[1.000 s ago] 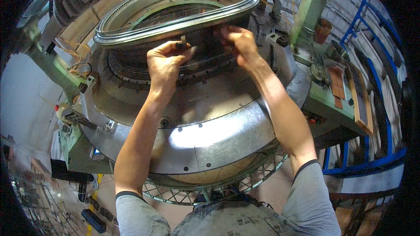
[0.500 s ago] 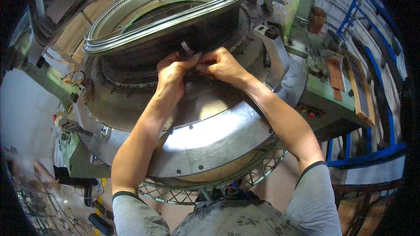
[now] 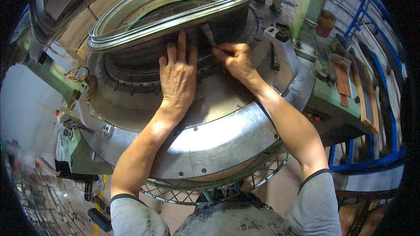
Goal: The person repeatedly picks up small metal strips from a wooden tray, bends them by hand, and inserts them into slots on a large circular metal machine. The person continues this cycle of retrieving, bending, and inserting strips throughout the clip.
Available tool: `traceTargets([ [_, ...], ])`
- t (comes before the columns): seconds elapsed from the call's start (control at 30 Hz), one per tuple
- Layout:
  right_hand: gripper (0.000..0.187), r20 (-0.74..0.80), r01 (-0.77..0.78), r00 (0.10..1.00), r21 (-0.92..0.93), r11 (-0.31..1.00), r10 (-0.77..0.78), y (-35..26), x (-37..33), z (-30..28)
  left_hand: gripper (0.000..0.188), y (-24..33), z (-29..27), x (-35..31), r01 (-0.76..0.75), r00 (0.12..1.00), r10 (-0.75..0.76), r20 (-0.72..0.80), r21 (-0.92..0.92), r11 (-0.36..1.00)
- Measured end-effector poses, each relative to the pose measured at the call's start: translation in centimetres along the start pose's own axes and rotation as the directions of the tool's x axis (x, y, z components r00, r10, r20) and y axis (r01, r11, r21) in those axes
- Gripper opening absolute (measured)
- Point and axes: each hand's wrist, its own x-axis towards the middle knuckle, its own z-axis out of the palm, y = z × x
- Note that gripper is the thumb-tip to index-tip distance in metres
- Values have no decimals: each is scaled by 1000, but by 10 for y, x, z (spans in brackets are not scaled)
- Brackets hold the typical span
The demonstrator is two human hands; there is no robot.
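While the left hand [image 3: 178,80] spreads open against the dark wall [image 3: 229,19], the right hand [image 3: 235,61] pinches a narrow strip [image 3: 208,34].
Extended left fingers [image 3: 182,46] grip nothing; rightward, the strip tilts up before the wall, below the metal rim [image 3: 175,22].

Carrier: round metal machine bed [image 3: 218,142], shiny along its near rim | on it: dark drum [image 3: 232,19] with silver ring [image 3: 170,25] on top | right side: green ledge [image 3: 332,104] carrying brown strips [image 3: 341,78], wood-framed panel [image 3: 364,92] at its outer edge
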Motion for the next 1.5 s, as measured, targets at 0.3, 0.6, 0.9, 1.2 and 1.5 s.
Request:
traceTargets([
  [0.3,22,25,-73,997,-99,992,76,-4,1,-5,58,1,-1,-9,15,994,-22,104,68,998],
  [0.6,22,18,-27,999,-141,990,30,-8,1,-7,55,0,-5,-9,-1,993,-7,119,64,998],
  [0.9,23,27,-19,999,-98,995,22,-6,2,-6,38,0,-13,0,-32,997,51,63,-272,962],
  [1.2,23,34,-6,999,-126,992,11,-2,3,-5,57,-4,-10,-1,-25,1000,26,8,-81,996],
  [1.5,16,32,-7,999,-177,984,13,-6,1,-7,51,1,-12,-3,78,946,39,323,-341,937],
])
